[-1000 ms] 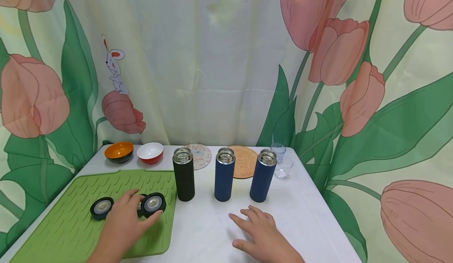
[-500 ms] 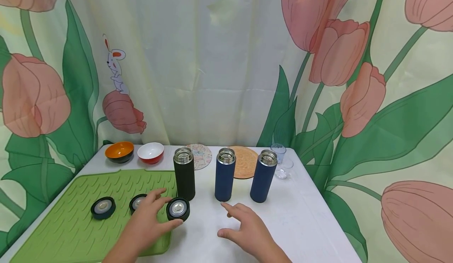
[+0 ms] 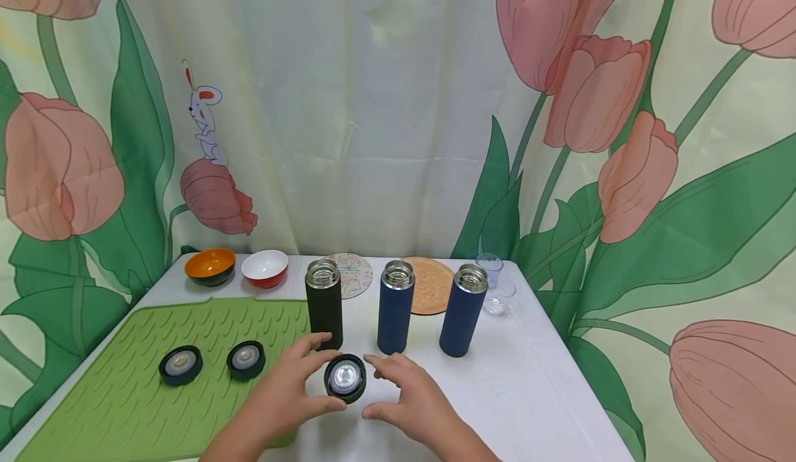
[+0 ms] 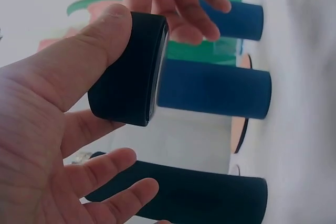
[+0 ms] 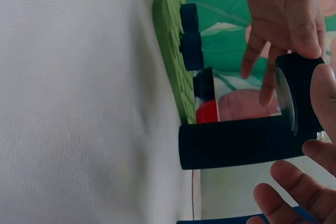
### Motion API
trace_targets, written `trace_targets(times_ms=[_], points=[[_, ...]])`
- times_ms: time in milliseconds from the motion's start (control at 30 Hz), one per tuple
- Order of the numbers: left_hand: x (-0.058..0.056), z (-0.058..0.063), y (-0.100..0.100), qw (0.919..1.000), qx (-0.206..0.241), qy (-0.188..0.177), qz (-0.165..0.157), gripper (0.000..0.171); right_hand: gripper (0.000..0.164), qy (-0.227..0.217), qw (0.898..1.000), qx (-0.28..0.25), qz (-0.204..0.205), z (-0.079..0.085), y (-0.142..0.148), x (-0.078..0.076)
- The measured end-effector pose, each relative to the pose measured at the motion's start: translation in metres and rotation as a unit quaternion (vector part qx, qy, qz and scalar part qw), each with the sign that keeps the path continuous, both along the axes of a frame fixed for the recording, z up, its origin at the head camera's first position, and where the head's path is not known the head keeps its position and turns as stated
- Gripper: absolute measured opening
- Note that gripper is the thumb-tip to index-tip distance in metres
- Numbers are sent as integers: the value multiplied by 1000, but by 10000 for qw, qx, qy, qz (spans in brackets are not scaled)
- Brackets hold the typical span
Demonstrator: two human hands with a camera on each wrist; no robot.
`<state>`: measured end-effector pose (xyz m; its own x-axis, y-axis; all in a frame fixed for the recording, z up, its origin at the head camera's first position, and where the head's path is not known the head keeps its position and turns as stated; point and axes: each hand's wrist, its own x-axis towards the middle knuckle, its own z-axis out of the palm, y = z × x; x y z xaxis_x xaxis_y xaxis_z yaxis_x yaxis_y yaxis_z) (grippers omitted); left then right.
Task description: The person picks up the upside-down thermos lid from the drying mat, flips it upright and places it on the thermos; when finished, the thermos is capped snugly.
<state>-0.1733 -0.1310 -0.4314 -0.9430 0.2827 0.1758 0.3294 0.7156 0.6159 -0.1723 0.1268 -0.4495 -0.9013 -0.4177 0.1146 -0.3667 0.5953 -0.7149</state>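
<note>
My left hand point(image 3: 282, 386) pinches a black bottle lid point(image 3: 345, 378) between thumb and fingers, above the white table. The lid's silvery inner face shows in the head view; its dark side point(image 4: 128, 69) fills the middle of the left wrist view. Close to the lid's right side is my right hand point(image 3: 413, 400), thumb and fingers spread; whether it touches the lid cannot be told. Behind the hands stand a lidless black bottle point(image 3: 325, 310) and two lidless blue bottles, one in the middle point(image 3: 394, 317) and one at the right point(image 3: 461, 317). All three are upright with steel mouths.
Two more lids, one left point(image 3: 181, 365) and one right point(image 3: 246, 360), lie on a green mat point(image 3: 155, 414). Along the back are an orange bowl point(image 3: 210, 266), a red-and-white bowl point(image 3: 264, 268), round flat mats and clear glasses point(image 3: 497, 300).
My left hand has carried the lid rightward from over the green mat to in front of the black bottle. My right hand has come leftward to the lid's side.
</note>
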Motion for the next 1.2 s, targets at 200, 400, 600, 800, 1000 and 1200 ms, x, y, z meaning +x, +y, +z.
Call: trace_targets(times_ms=[200,400,600,800,1000,1200], points=[[1,-2,4,9991,110,270,-294,67,70,109,9998,-152,79,-1,-5,-1],[2,-2,8,9992,228,111,-294,64,69,323,9992,-231,40,-3,-7,0],[3,0,9,9996,196,-72,-202,66,69,306,9993,-187,-49,-4,-7,0],[4,0,10,9997,86,-16,-214,66,68,270,9993,-242,-75,-5,-7,0],[5,-4,11,9992,243,205,-231,78,72,977,9941,-375,-294,-7,-7,2],[5,-2,14,9943,872,-558,258,52,74,2679,9625,-54,-432,-3,-5,0]])
